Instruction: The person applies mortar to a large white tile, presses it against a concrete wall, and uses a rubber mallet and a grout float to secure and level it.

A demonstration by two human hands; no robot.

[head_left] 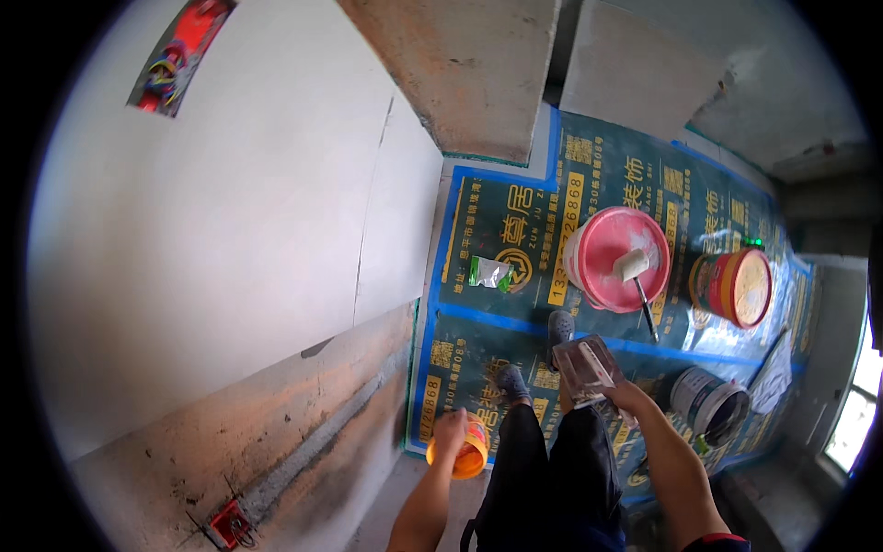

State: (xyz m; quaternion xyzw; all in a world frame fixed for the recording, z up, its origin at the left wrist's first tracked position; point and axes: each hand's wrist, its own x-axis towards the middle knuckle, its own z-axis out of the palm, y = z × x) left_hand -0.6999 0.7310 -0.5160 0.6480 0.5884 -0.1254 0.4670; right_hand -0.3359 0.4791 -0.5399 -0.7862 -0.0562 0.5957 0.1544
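Note:
My left hand [451, 432] is closed at the rim of a small orange bucket [472, 453], low beside my left leg. Whether it grips the rim or a handle is hard to see. In my right hand [629, 401] is a flat rectangular plastering trowel [586, 368], its brownish blade streaked with white paste. The trowel is in front of my right leg, above the covered floor. Farther off stands a pink-lidded bucket [602, 267], with a paint roller [632, 267] lying across its lid.
Green printed floor covering [515, 327] is taped with blue strips. A red and yellow bucket [750, 287], a dark-mouthed white bucket [713, 405] and a green-white packet [490, 273] rest on it. White wall board [239, 212] rises at left, with an open wiring box [170, 69].

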